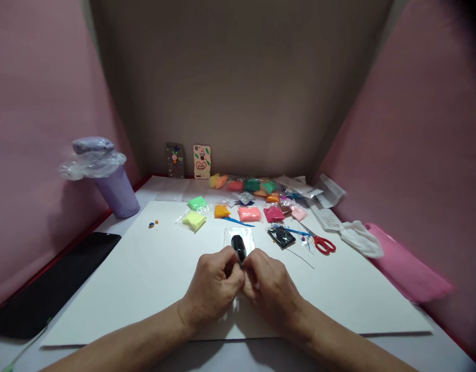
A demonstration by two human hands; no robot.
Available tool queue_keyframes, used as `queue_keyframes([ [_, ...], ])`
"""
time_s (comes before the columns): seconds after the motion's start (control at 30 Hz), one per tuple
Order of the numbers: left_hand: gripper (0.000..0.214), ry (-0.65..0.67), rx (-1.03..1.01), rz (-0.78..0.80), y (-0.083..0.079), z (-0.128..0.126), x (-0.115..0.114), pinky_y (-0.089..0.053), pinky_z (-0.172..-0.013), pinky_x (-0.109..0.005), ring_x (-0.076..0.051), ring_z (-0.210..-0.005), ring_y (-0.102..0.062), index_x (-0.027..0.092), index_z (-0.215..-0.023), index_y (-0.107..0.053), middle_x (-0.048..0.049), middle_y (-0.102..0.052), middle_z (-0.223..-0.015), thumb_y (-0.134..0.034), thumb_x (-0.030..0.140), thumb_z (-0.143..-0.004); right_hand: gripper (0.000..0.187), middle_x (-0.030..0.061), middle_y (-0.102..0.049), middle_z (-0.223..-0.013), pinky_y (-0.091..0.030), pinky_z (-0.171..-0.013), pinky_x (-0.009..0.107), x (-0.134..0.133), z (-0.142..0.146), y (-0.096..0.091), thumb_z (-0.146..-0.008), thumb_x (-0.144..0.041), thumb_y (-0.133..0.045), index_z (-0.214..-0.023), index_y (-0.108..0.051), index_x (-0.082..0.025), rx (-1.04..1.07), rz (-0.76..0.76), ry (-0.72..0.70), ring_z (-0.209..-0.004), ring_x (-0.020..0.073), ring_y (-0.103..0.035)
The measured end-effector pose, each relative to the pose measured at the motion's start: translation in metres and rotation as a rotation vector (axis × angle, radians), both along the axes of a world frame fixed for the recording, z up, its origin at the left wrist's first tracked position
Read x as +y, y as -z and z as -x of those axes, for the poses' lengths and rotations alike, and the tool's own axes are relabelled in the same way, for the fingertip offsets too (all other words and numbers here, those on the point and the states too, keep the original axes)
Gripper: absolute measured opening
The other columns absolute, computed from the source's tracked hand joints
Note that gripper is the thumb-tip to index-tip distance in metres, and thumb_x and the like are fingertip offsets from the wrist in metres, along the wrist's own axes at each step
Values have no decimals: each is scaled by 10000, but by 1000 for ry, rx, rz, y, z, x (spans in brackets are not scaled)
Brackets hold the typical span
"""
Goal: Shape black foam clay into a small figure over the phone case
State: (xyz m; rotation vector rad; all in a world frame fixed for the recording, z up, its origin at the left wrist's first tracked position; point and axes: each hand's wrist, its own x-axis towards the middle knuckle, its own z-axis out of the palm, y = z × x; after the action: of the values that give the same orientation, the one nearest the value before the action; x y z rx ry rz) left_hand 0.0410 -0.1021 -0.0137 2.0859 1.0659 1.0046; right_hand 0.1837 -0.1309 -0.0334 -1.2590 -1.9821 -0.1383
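My left hand (212, 287) and my right hand (271, 284) meet at the middle of the white sheet (145, 279), fingers curled and pinched together. Between the fingertips sits a black piece of clay (238, 247), resting on a clear phone case (239, 238) that lies flat on the sheet. Both hands touch the near end of the black piece; what lies under the fingers is hidden.
Several coloured clay packets (249, 213) lie beyond the case, with a black packet (281, 236), red scissors (323, 244) and a blue tool (238, 221). A purple cup (114, 188) stands left, a dark phone (56, 284) near left, a pink pouch (408, 268) right. Two decorated phone cases (202, 161) lean on the back wall.
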Motion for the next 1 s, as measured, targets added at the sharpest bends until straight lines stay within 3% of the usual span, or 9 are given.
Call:
queue_keyframes([
  [0.3,203,-61,35,29,0,-5,3,-265,-476,-220,-86,-472,-320,198,-558,-343,60,-357,-492,-458,139,-713,136,28,-513,-608,-307,-467,265,0,3,5,-791,-124,-385,-695,-445,-200,-96,-79,118,-499,151,-454],
  [0.6,184,-1,-9,117,-1,2,3,-293,-487,-209,-89,-503,-345,187,-598,-420,56,-395,-522,-466,177,-776,126,35,-563,-677,-367,-521,247,2,-4,-3,-849,-153,-424,-789,-534,-164,-6,82,-15,-547,138,-516],
  [0.87,195,97,47,39,5,3,5,-272,-492,-211,-83,-501,-330,186,-605,-392,62,-378,-535,-438,146,-790,226,17,-537,-570,-256,-472,260,2,-4,0,-868,-169,-384,-676,-503,-176,-124,2,38,-471,129,-452],
  [1.0,169,105,35,92,5,3,4,-286,-495,-207,-88,-512,-352,186,-629,-425,58,-408,-543,-437,170,-797,211,-9,-504,-537,-218,-463,261,1,-4,-1,-847,-173,-398,-647,-461,-191,-102,-4,22,-443,117,-396],
])
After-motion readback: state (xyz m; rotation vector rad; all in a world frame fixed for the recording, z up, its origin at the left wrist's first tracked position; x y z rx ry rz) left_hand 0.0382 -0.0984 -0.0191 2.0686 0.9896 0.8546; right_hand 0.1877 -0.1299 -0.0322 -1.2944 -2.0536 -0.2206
